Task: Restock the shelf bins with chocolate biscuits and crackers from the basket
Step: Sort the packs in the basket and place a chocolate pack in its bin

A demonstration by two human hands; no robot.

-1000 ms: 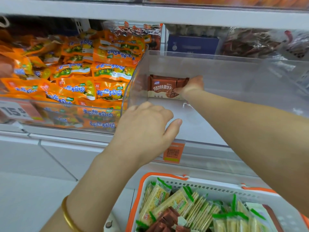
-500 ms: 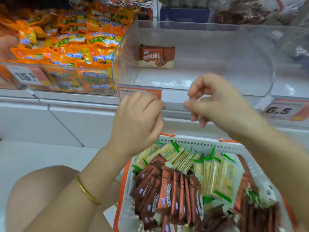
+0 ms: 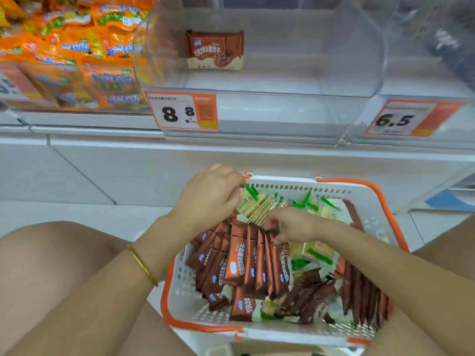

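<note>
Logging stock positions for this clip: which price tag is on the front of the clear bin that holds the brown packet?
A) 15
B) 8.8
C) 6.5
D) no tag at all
B: the 8.8 tag is fixed to the front of the bin that holds the brown packet, while the 6.5 tag is on the next bin to the right.

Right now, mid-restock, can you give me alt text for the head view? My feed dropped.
Both hands reach into a white plastic basket with an orange rim: the left hand curls over yellow-green cracker packs, the right hand touches upright brown chocolate biscuit packs. On the shelf above, a clear plastic bin holds one brown biscuit pack, over an 8.8 price tag.
</note>
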